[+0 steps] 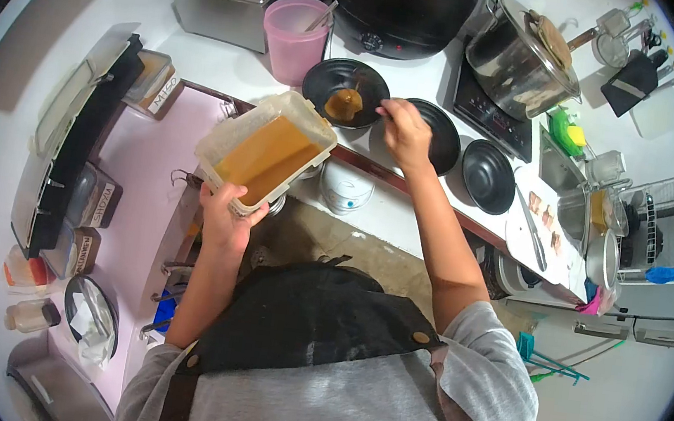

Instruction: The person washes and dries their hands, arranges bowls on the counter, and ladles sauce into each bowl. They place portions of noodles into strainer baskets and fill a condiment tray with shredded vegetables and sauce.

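My left hand point(228, 216) grips the near edge of a rectangular plastic container point(209, 150), which is tilted and holds a brown-orange liquid point(273, 153). My right hand point(405, 133) is closed in a pinch at the right rim of a black bowl point(318, 84). A small pool of brown sauce point(343, 105) lies in that bowl, with a streak up its far side. What the right fingers hold is too small to make out. A second black bowl point(443, 139) sits partly hidden behind the right hand, and a third black bowl point(488, 176) stands farther right.
Behind the bowls are a pink pitcher point(295, 52) with a utensil and a large black cooker point(409, 11). A steel pot point(512, 60) sits on an induction cooktop point(495, 104). At right, a knife point(532, 233) lies on a white cutting board point(517, 231) with food pieces. Labelled containers line the left counter.
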Tool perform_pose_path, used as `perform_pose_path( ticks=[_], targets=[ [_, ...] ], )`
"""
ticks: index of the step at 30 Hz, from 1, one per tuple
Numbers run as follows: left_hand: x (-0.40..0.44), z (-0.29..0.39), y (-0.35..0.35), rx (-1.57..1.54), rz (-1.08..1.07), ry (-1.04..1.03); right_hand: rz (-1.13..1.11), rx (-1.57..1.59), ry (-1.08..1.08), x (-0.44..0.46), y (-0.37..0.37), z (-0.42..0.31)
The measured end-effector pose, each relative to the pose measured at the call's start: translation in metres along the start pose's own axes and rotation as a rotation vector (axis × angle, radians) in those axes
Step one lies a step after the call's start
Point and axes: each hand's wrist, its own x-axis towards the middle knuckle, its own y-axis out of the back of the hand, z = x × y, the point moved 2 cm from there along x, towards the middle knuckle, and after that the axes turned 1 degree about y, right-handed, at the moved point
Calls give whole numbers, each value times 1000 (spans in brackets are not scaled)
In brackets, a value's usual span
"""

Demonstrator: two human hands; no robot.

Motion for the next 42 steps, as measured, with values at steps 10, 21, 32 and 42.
perform_pose_path(
  ticks=[10,21,32,42],
  targets=[
    [-11,-14,-15,40,-24,15,390,780,-882,2,23,-3],
    [-28,-26,-45,86,-109,-63,-60,415,-422,-59,22,-40],
    [-33,-33,-46,104,-171,-25,320,861,-1161,-53,50,-34],
    [-35,-47,-64,95,-213,63,400,877,-1190,-19,97,-14]
  ],
)
